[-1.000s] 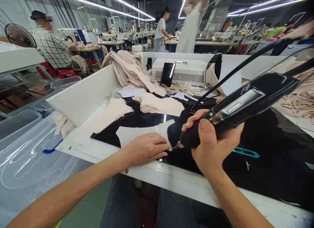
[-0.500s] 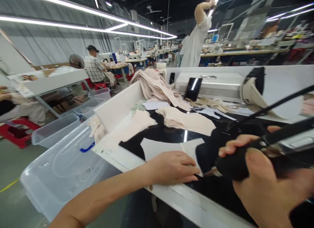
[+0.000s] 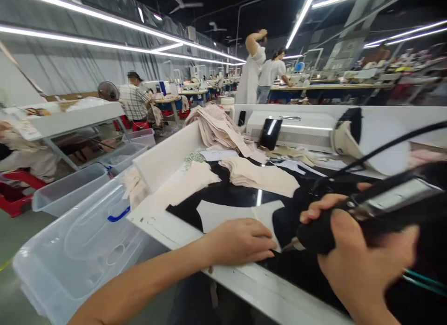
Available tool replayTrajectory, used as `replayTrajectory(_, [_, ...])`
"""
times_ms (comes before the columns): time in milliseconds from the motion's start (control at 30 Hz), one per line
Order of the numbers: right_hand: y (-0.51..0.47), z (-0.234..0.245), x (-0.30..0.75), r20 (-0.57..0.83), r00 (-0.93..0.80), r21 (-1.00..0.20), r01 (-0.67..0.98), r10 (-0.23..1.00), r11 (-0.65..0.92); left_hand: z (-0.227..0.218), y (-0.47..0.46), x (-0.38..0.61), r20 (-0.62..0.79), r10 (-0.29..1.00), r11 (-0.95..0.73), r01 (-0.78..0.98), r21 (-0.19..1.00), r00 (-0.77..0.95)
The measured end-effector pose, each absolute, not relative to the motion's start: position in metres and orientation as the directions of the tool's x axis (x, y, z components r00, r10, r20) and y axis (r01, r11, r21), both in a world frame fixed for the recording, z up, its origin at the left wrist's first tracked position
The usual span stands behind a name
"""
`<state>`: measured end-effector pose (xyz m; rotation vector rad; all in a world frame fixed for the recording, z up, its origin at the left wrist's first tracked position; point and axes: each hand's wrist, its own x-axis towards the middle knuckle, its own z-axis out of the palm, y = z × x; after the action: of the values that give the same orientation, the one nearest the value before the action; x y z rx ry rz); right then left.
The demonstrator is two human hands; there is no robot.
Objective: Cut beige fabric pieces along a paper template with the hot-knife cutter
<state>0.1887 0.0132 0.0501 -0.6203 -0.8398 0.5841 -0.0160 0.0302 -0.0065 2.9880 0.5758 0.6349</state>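
Observation:
My left hand [image 3: 240,241] lies flat, fingers together, pressing a pale fabric piece [image 3: 223,212] onto the glossy black work surface [image 3: 226,194]. My right hand [image 3: 359,260] is wrapped round the black grip of a corded hand-held cutting tool [image 3: 366,213]. Its metal tip [image 3: 289,245] meets the fabric edge just right of my left fingertips. A black cable runs from the tool up to the right.
A stack of cut beige pieces [image 3: 260,174] and a heap of beige fabric [image 3: 218,125] lie behind. A phone [image 3: 270,133] leans on a white machine [image 3: 296,125]. Clear plastic bins [image 3: 80,241] stand on the left. Other people work at far tables.
The view has swung left and lifted, showing more of the bins and hall. Both hands keep their hold, with the tool tip still at the fabric edge.

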Motion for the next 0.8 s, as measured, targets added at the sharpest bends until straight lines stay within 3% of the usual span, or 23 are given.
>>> replayTrajectory(200, [0.012,0.065,0.181,0.588,0.509,-0.689,-0.092,0.629,0.719,-0.004,0.025,-0.026,0.488,0.371,-0.929,0.322,0.184,0.791])
replayTrajectory(800, [0.008,0.063,0.171,0.614,0.477,-0.688,-0.066,0.629,0.722,0.006,0.023,-0.03,0.449,0.367,-0.93,0.316,0.187,0.815])
